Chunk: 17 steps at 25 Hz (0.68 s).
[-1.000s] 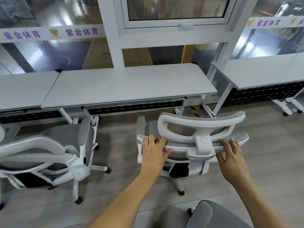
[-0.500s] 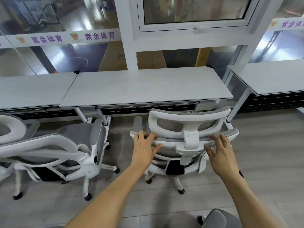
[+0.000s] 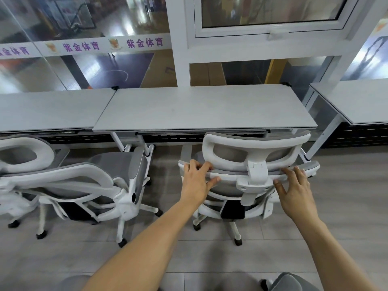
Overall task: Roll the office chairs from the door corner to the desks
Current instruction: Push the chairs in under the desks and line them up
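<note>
Both of my bare arms reach forward and down toward a white office chair with grey mesh, seen from behind and above. My left hand lies over the top rail of the chair's backrest on its left side, fingers curled over the far edge and thumb pressed against the near side, so it grips the rail. My right hand is on the right side of the same rail, fingers spread and fingertips touching the top edge, thumb under the rail; the palm sits off the chair, so this is a light hold more than a firm clasp. Between my hands rises the chair's headrest, a white curved frame on a white bracket.

This chair stands on a grey tiled floor, facing a long pale grey desk. Its headrest overlaps the desk's front edge in my view, and the seat is just beside the desk, toward its right end. Its wheeled legs show below the seat.

To the left, a second chair of the same kind stands turned sideways near the joint between this desk and another desk on the left. A third desk sits at the far right, apart from the middle one.

Behind the desks runs a glass wall with white frames and a white strip printed with purple Chinese characters. At the bottom right edge, part of another grey chair pokes into view.
</note>
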Each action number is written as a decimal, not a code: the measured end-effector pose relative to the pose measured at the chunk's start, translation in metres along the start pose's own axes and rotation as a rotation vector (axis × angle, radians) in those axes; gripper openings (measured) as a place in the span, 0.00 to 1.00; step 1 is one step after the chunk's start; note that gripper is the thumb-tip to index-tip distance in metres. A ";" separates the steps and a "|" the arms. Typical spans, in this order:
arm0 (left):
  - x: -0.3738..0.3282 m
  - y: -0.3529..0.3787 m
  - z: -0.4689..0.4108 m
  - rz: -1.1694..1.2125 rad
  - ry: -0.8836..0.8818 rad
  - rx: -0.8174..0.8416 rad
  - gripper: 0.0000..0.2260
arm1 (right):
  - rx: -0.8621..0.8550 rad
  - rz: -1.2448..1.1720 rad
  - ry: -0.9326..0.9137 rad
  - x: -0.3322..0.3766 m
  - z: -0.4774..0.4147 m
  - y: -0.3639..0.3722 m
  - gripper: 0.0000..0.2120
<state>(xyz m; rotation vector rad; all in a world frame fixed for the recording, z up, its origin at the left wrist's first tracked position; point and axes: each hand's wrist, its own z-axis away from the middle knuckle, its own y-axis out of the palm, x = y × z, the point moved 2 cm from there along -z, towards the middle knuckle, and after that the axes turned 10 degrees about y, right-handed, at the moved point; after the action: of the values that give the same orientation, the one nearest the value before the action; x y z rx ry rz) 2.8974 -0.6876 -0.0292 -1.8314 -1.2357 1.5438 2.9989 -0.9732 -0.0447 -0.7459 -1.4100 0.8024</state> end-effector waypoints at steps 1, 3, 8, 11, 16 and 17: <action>0.001 0.001 0.000 -0.001 -0.002 0.003 0.15 | -0.010 0.010 -0.001 0.000 0.000 0.001 0.24; 0.001 0.001 -0.001 -0.007 0.014 0.015 0.15 | -0.014 0.054 -0.012 0.000 -0.003 0.001 0.24; 0.029 -0.029 0.017 -0.106 0.140 0.088 0.19 | -0.177 -0.036 0.002 0.027 0.020 -0.006 0.20; 0.082 -0.072 0.049 -0.261 0.064 0.031 0.20 | -0.342 -0.082 -0.201 0.083 0.064 0.009 0.16; 0.210 -0.178 0.084 -0.612 -0.242 0.008 0.23 | -0.159 0.119 -0.498 0.177 0.083 0.073 0.21; 0.234 -0.198 0.088 -0.658 -0.323 -0.004 0.24 | -0.080 0.173 -0.480 0.185 0.080 0.088 0.22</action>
<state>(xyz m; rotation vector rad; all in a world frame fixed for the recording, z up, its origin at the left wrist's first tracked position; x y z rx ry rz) 2.7413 -0.4095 -0.0238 -1.0192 -1.7571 1.4604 2.9154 -0.7719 -0.0152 -0.7758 -1.8303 1.1160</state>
